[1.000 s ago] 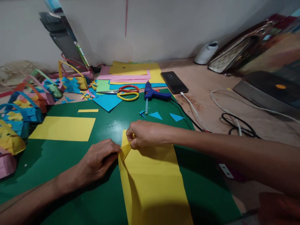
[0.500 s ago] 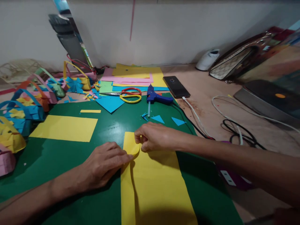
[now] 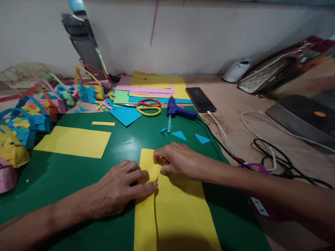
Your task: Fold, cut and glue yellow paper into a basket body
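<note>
Head view: plain yellow sheet (image 3: 183, 209), left side folded inward in a long flap (image 3: 145, 223).
Right hand (image 3: 175, 160) pinches its curling edge; left hand (image 3: 121, 188) lies open across it.

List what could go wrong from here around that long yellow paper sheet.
The folded left flap of the long yellow paper sheet bulges between the left hand and right hand, so pressing there might crease it crookedly.

The right forearm crosses the view beside the purple plastic power strip, near the black cord of the blue plastic glue gun; a sideways sweep might snag that cord.
</note>
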The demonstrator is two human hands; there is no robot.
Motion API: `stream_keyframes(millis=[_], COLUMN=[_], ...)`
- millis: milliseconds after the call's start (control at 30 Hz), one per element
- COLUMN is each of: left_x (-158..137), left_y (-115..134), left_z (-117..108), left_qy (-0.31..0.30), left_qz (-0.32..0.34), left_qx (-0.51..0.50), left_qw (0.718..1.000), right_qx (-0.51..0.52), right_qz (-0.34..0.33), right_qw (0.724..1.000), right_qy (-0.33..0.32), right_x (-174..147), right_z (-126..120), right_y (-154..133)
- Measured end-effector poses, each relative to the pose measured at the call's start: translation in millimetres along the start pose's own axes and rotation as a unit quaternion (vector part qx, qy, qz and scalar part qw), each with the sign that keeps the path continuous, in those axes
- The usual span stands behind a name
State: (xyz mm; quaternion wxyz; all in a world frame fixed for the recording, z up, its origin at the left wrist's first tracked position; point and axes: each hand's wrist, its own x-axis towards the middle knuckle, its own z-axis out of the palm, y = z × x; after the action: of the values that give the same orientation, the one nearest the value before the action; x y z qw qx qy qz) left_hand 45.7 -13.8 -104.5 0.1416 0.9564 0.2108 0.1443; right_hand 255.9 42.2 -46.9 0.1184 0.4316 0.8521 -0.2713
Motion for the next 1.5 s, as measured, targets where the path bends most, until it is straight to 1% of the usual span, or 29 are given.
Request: stream_keyframes(millis=[133, 267, 433, 567, 700, 800, 967, 1167, 1300, 1500], left_x=[-0.5, -1.8, -2.9, -2.4, -1.8, -3.2, -6.9, -5.7, -5.1, -3.9], left_y=[-0.3, -1.2, -3.3, -3.2, -3.0, -5.1, -9.6, -9.6, -8.8, -9.2], left_z=[-1.1, 0.4, 2.7, 1.9, 1.6, 3.7, 9.4, 10.6, 9.6, 7.8], left_qy=[-0.008, 0.018, 0.019, 0.039, 0.057, 0.085, 0.129, 0.174, 0.173, 0.167], left_qz=[-0.003, 0.003, 0.011, 0.013, 0.022, 0.026, -0.007, -0.048, -0.066, -0.069], left_qx=[-0.002, -0.006, -0.006, -0.017, -0.024, -0.046, -0.090, -0.109, -0.108, -0.122], left_qw=[1.000, 1.000, 1.000, 0.999, 0.998, 0.995, 0.988, 0.978, 0.977, 0.976], right_qx=[-0.005, 0.006, 0.019, 0.031, 0.041, 0.039, 0.019, 0.003, -0.007, -0.034], right_qz=[-0.022, -0.015, -0.003, 0.011, 0.001, -0.008, -0.005, 0.006, 0.008, 0.012], right_qw=[1.000, 1.000, 1.000, 0.999, 0.999, 0.999, 1.000, 1.000, 1.000, 0.999], right_qy=[0.006, 0.001, -0.005, -0.005, 0.001, -0.002, -0.002, 0.006, 0.009, -0.007], right_x=[-1.9, -2.7, -1.8, -1.0, -0.9, -0.7, 1.3, 4.8, 6.7, 8.1], right_z=[4.5, 5.6, 4.7, 5.7, 6.1, 5.7, 5.8, 5.2, 4.7, 4.6], right_y=[-3.5, -6.3, -6.8, -7.2, -6.2, -5.7, -8.0, -10.0, -11.2, -13.2])
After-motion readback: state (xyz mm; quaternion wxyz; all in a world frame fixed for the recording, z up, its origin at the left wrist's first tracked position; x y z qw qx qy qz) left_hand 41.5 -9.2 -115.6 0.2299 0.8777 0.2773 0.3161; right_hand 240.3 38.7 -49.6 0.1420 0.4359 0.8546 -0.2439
